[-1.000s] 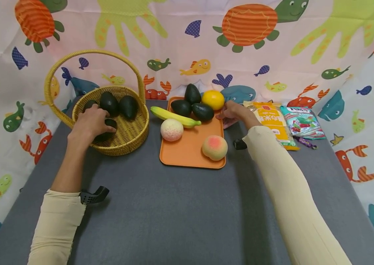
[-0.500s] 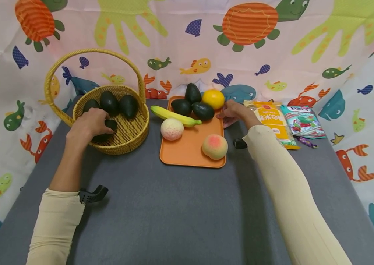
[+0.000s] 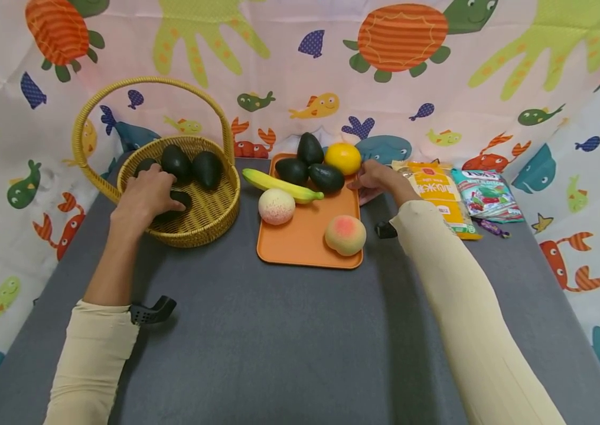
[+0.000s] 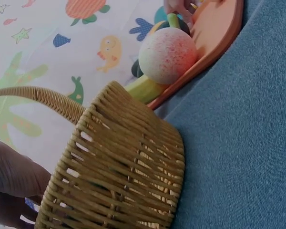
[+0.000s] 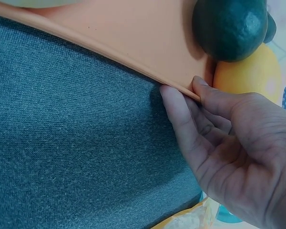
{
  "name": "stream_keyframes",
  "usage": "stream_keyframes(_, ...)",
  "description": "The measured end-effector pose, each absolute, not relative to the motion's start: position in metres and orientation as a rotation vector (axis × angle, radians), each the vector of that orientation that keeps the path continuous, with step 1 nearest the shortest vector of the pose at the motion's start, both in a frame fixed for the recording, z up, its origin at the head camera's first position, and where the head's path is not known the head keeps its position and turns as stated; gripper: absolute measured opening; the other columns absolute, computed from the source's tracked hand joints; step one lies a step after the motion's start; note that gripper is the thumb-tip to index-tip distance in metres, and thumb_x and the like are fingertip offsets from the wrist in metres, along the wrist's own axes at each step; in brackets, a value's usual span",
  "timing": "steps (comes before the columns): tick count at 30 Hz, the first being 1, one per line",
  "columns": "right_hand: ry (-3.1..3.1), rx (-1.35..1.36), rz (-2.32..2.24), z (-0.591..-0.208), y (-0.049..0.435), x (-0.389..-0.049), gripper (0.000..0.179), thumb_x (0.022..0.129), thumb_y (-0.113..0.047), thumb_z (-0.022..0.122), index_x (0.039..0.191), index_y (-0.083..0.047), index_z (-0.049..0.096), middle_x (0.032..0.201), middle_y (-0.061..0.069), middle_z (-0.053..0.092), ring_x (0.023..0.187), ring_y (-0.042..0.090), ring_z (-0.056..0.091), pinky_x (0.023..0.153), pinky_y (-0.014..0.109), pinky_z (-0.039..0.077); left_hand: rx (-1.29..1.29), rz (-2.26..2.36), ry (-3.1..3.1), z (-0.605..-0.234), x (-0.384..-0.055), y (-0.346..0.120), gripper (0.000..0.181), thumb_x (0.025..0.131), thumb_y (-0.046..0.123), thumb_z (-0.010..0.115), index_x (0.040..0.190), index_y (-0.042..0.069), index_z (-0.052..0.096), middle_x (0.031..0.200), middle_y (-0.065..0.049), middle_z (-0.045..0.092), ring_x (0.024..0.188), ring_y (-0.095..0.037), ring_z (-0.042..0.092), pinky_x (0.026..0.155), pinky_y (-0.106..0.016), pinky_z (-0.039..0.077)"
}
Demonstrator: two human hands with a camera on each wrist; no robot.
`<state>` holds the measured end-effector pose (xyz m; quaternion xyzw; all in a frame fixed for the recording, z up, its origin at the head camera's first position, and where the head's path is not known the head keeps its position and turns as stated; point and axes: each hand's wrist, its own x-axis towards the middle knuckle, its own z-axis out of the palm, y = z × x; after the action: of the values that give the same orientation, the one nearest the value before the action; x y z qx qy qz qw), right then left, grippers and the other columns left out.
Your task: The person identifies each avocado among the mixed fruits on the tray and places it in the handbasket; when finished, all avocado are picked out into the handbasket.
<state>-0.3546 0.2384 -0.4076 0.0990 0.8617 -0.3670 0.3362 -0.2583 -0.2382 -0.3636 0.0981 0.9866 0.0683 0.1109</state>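
Observation:
In the head view my left hand (image 3: 143, 195) reaches into the yellow wicker basket (image 3: 199, 235) at the left. Its thumb and fingers curve round a dark green avocado (image 3: 180, 200), largely covered by the hand. Several other avocados (image 3: 207, 170) lie in the basket. The left wrist view shows the hand (image 4: 14, 174) partly behind the basket wall (image 4: 119, 157). My right hand (image 3: 375, 180) pinches the right rim of the orange tray (image 3: 305, 251), thumb above and index finger below in the right wrist view. Near these fingertips lie a yellow lemon (image 5: 250, 74) and an avocado (image 5: 231, 28).
The tray bears avocados (image 3: 326, 178), a lemon (image 3: 342, 158), a banana (image 3: 281, 188), a pale speckled peach (image 3: 276, 206) and a pink-topped peach (image 3: 345, 235). To the right are a yellow packet (image 3: 438, 195), a teal packet (image 3: 486, 195) and a purple-wrapped candy (image 3: 492, 228). A patterned cloth hangs behind.
The left hand shifts only slightly inside the basket, with the avocado under its thumb moving a little. The right hand and the tray stay in place.

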Motion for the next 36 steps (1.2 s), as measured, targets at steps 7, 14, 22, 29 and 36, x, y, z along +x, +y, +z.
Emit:
stream_keyframes(7, 2.235, 0.253, -0.976, -0.407, 0.238, -0.355, 0.024, 0.103, -0.019, 0.067, 0.104, -0.001, 0.053, 0.078, 0.010, 0.072, 0.067, 0.020, 0.077, 0.076, 0.034, 0.064, 0.316, 0.185, 2.916, -0.358, -0.260, -0.224, 0.062, 0.095, 0.027, 0.079, 0.140, -0.010, 0.057, 0.139, -0.039, 0.047, 0.124, -0.059, 0.050, 0.101, -0.076, 0.042)
stream_keyframes(14, 2.251, 0.255, -0.964, -0.405, 0.239, -0.354, 0.023, 0.103, -0.018, 0.067, 0.104, 0.000, 0.053, 0.076, 0.010, 0.071, 0.066, 0.020, 0.077, 0.076, 0.035, 0.064, 0.450, 0.286, 2.972, -0.346, -0.255, -0.196, 0.054, 0.099, 0.024, 0.073, 0.143, -0.004, 0.058, 0.136, -0.032, 0.052, 0.122, -0.051, 0.055, 0.103, -0.071, 0.045)
stream_keyframes(22, 2.250, 0.263, -0.979, -0.408, 0.240, -0.356, 0.023, 0.102, -0.018, 0.067, 0.106, -0.001, 0.052, 0.077, 0.010, 0.071, 0.064, 0.020, 0.077, 0.074, 0.034, 0.064, 0.812, 0.403, 2.945, -0.348, -0.262, -0.154, 0.049, 0.102, 0.028, 0.070, 0.143, 0.003, 0.060, 0.134, -0.023, 0.060, 0.113, -0.037, 0.063, 0.102, -0.055, 0.054)
stream_keyframes(29, 2.267, 0.253, -0.979, -0.413, 0.242, -0.357, 0.024, 0.102, -0.020, 0.068, 0.103, -0.002, 0.051, 0.075, 0.009, 0.070, 0.061, 0.018, 0.075, 0.071, 0.033, 0.064, 1.101, 0.520, 2.896, -0.350, -0.277, -0.115, 0.050, 0.100, 0.030, 0.072, 0.144, 0.007, 0.061, 0.138, -0.019, 0.061, 0.116, -0.034, 0.064, 0.104, -0.049, 0.054)
stream_keyframes(36, 2.251, 0.253, -0.977, -0.414, 0.241, -0.360, 0.026, 0.102, -0.020, 0.069, 0.102, -0.002, 0.051, 0.073, 0.009, 0.070, 0.062, 0.019, 0.076, 0.071, 0.034, 0.065, 1.256, 0.564, 2.840, -0.352, -0.298, -0.073, 0.049, 0.103, 0.029, 0.068, 0.146, 0.009, 0.059, 0.140, -0.018, 0.058, 0.117, -0.032, 0.060, 0.108, -0.045, 0.052)
